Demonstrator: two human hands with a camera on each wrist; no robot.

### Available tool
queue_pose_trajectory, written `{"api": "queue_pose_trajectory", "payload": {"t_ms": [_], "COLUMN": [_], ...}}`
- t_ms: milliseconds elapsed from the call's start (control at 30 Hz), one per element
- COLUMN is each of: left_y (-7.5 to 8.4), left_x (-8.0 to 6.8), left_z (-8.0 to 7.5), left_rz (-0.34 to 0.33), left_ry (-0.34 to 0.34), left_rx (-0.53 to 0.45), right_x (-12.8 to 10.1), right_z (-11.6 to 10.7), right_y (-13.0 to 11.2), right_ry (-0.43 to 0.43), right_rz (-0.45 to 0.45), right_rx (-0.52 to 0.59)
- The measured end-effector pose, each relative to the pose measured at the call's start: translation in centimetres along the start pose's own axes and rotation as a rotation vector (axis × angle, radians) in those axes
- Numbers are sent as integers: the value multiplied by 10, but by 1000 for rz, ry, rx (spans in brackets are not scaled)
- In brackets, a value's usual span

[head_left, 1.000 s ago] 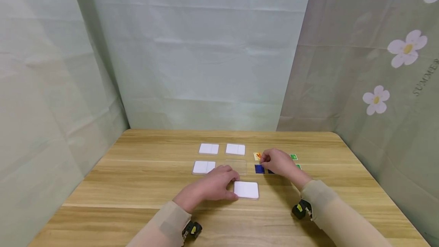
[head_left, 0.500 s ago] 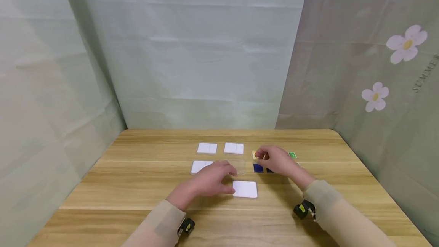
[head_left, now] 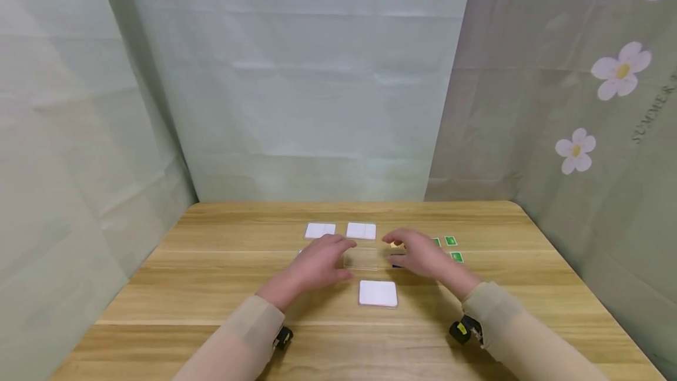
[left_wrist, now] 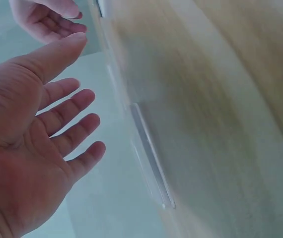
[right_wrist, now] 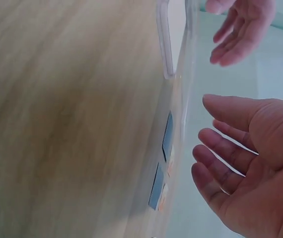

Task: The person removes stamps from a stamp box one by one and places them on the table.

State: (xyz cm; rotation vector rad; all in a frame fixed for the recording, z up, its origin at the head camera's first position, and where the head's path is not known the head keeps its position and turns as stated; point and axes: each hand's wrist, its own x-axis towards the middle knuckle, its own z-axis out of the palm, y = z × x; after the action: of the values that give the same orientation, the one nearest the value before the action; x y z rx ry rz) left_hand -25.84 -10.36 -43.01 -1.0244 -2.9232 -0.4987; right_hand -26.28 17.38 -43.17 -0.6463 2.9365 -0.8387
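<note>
Left hand (head_left: 317, 260) and right hand (head_left: 418, 254), both flat with fingers relaxed and holding nothing, flank a clear flat square plastic case (head_left: 362, 258) on the wood-grain table (head_left: 185, 287), glossy white square tile (head_left: 378, 293) at 6 o'clock of it.

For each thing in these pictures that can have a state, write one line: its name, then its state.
left hand: open, fingers spread, holding nothing.
right hand: open, holding nothing.
clear case: flat on the table between the hands, no white insert visible.
near white case: lying flat, untouched.
far white cases: lying flat, side by side.
green cards: flat, face up.
</note>
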Motion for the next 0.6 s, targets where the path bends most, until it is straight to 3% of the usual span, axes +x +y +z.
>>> {"api": "queue_pose_trajectory", "payload": {"t_ms": [433,600], "left_y": [-9,-10], "left_x": [11,15], "left_z": [9,9], "left_rz": [-29,-17], "left_ry": [-41,-40], "left_rx": [59,89], "right_x": [2,4], "right_z": [16,18], "right_y": [-6,-4], "right_ry": [-21,-41], "right_rz": [-24,-93], "right_rx": [-27,-42]}}
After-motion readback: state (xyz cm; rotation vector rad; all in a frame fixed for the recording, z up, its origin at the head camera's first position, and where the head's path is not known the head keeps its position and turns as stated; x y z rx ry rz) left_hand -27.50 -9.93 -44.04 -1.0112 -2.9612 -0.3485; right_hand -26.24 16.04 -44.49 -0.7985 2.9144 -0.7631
